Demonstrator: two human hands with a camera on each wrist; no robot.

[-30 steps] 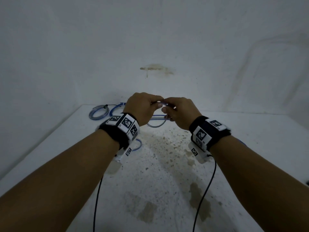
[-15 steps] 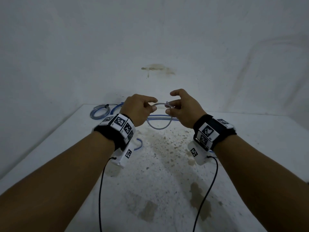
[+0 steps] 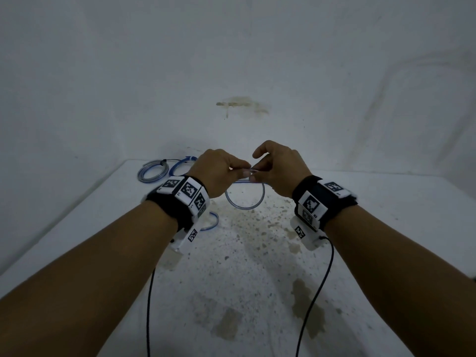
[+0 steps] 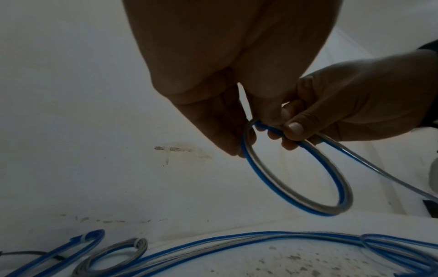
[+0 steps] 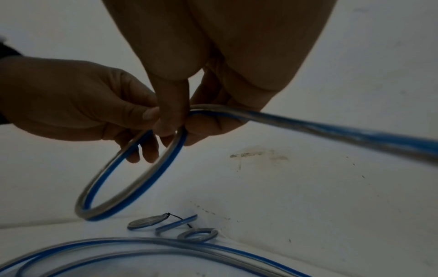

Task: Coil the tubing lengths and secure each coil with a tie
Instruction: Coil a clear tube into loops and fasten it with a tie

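A clear tube with a blue stripe is bent into one loop (image 3: 244,200) that hangs in the air between my hands. My left hand (image 3: 238,171) pinches the top of the loop (image 4: 296,178) with curled fingers (image 4: 227,135). My right hand (image 3: 255,174) pinches the same spot, its thumb (image 5: 169,120) pressed over the crossing. From there the tube's free length (image 5: 331,131) runs off to the right. More of this tube (image 4: 237,240) lies on the white table below. No tie shows in either hand.
Three small coils lie at the table's back left: a clear one with a black tie (image 3: 153,171), a blue one (image 3: 180,164) and a smaller one (image 5: 198,235). The white table (image 3: 257,266) is stained and meets white walls behind and on the left. Black wrist cables hang toward me.
My right hand, which stood apart with spread fingers half a second ago, has closed in on the left hand and pinches the loop's top. The loop hangs lower beneath both hands.
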